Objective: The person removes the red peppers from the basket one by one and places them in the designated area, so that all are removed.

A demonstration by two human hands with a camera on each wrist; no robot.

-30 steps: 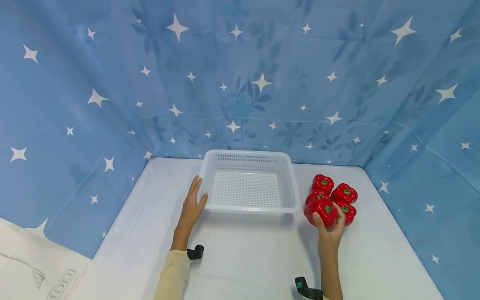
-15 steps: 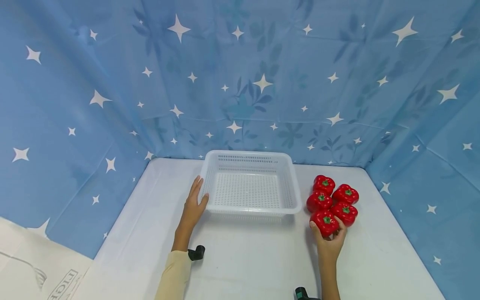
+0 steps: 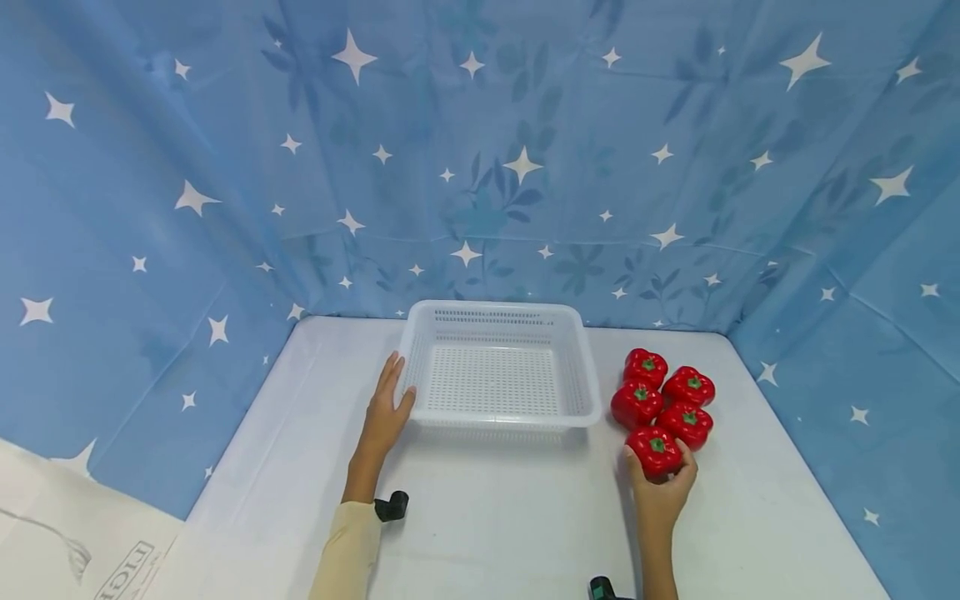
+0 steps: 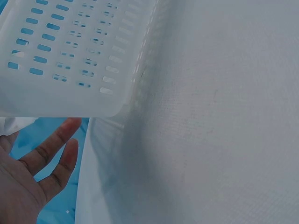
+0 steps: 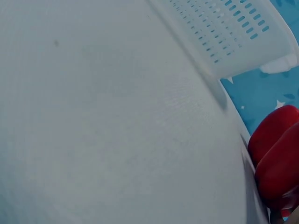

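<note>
Several red bell peppers [image 3: 637, 402] with green stems are grouped at the right of the table. My right hand [image 3: 663, 497] grips the nearest bell pepper [image 3: 654, 451], thumb on its left side and fingers on its right. That pepper is beside the others at the front of the group; whether it touches the table is hard to tell. At the left side of a white plastic basket [image 3: 495, 420], my left hand [image 3: 386, 417] rests with its fingers extended. The left wrist view shows this left hand [image 4: 28, 179] by the basket's corner, its fingers apart.
The basket, with slotted walls, stands at the back middle of the white table [image 3: 510, 517]. Blue star-patterned cloth [image 3: 480, 200] hangs behind the table and along both sides. Light printed fabric [image 3: 75, 533] lies at the lower left.
My right hand has brought its bell pepper down and towards me, from over the others to the front of the group. The left hand and basket have stayed put.
</note>
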